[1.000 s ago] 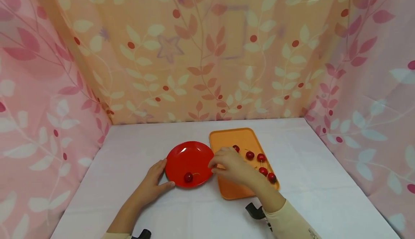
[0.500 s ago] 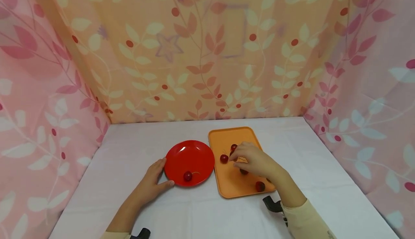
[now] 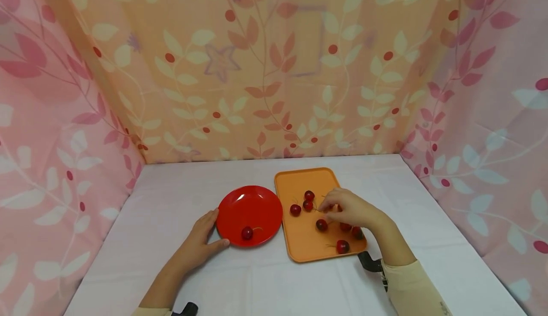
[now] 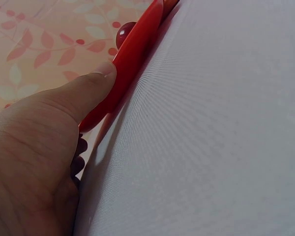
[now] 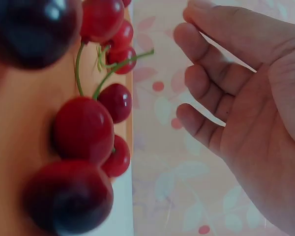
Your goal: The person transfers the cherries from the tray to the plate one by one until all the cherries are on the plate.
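Observation:
My left hand (image 3: pixel 194 247) holds the near left rim of a red plate (image 3: pixel 250 206), its thumb and fingers spread along the edge. In the left wrist view the thumb (image 4: pixel 91 91) presses on that rim. One cherry (image 3: pixel 247 233) with a stem lies on the plate. Touching the plate's right side is an orange tray (image 3: pixel 301 182) with several cherries (image 3: pixel 295 210) scattered on it. Above the tray's right half hovers my right hand (image 3: pixel 353 209), covering some cherries. Its fingers, loosely bent and apart, have nothing between them in the right wrist view, where cherries (image 5: pixel 83 130) fill the left side.
A white cloth (image 3: pixel 252 287) covers the table. Floral curtains (image 3: pixel 274 68) enclose the back and both sides. A black piece (image 3: pixel 370 262) sits at the right wrist, and another (image 3: pixel 187 309) at the left.
My right hand has moved from the plate's right edge rightward over the tray, uncovering cherries on the tray's left and middle. The left hand and the cherry on the plate have stayed put.

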The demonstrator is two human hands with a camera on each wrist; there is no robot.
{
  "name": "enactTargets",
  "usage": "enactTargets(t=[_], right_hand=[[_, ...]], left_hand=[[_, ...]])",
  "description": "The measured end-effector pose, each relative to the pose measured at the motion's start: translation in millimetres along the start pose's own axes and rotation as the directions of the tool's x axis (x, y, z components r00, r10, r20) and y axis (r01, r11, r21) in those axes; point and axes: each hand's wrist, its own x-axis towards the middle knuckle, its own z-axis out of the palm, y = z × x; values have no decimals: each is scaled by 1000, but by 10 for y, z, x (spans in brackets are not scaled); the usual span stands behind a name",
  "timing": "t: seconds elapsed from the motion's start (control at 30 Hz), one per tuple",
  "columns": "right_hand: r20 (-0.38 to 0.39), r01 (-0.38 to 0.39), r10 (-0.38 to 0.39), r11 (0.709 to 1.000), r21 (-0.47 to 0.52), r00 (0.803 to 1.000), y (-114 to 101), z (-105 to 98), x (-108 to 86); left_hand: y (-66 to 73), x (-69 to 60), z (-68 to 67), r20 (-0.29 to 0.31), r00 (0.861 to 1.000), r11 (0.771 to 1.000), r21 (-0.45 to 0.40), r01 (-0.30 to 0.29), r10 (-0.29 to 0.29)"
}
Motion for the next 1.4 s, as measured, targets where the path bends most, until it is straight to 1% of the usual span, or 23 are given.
enactTargets(t=[0.1, 0.27, 0.5, 0.6, 0.7, 0.83, 1.0, 1.23, 1.3, 1.4], right_hand=[[32, -30, 29, 999, 11, 999, 60, -17, -26], [74, -72, 68, 996, 50, 995, 146, -45, -68], [112, -113, 103, 989, 94, 988, 220, -52, -87], [123, -125, 112, 987, 102, 986, 248, -41, -84], [134, -153, 139, 982, 107, 981, 270, -24, -85], [138, -175, 159, 978, 111, 978, 286, 0, -89], [134, -176, 160, 977, 119, 978, 303, 26, -89], [127, -206, 186, 965, 165, 974, 286, 4, -99], [124, -215, 197, 963, 162, 973, 283, -5, -99], [99, -206, 193, 968, 140, 976, 281, -18, -98]], left_hand=[[-3, 0, 10, 1, 1000, 1000, 1, 10, -10], [-2, -2, 16, -2, 1000, 1000, 7, 11, -11], [22, -17, 2, 5, 1000, 1000, 4, 27, -27], [13, -14, 8, 5, 1000, 1000, 3, 27, -27], [-2, -7, 18, 3, 1000, 1000, 0, 22, -22], [-7, -2, 24, 3, 1000, 1000, 1, 21, -21], [-5, 1, 25, 6, 1000, 1000, 6, 25, -25], [0, 1, 21, 5, 1000, 1000, 14, 22, -22], [0, 1, 21, 4, 1000, 1000, 12, 25, -25], [-1, -2, 22, 5, 1000, 1000, 13, 28, -28]])
